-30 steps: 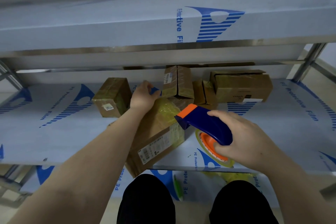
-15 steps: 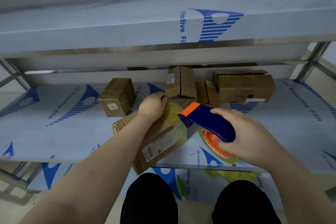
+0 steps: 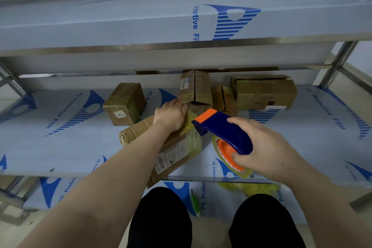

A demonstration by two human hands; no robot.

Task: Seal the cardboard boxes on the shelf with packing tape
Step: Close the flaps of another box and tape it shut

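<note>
A long cardboard box [image 3: 177, 151] with a white label lies slanted on the middle shelf [image 3: 60, 147], its near end over the front edge. My left hand [image 3: 171, 116] rests on the box's far end, fingers lying over the taped top. My right hand [image 3: 263, 151] grips a blue and orange tape dispenser [image 3: 223, 133] with a roll of clear tape; its orange nose is at the box's right top edge.
Other boxes stand behind: a small one [image 3: 125, 102] to the left, an upright one [image 3: 195, 87], a small pair [image 3: 224, 97] and a wide one [image 3: 263, 91] at the right. The upper shelf [image 3: 141, 24] overhangs. A green pen [image 3: 194, 201] and crumpled yellow tape [image 3: 251, 188] lie on the lower shelf.
My left hand slid from the box's far corner back onto its top. The dispenser stayed by the box's right edge, shifting slightly.
</note>
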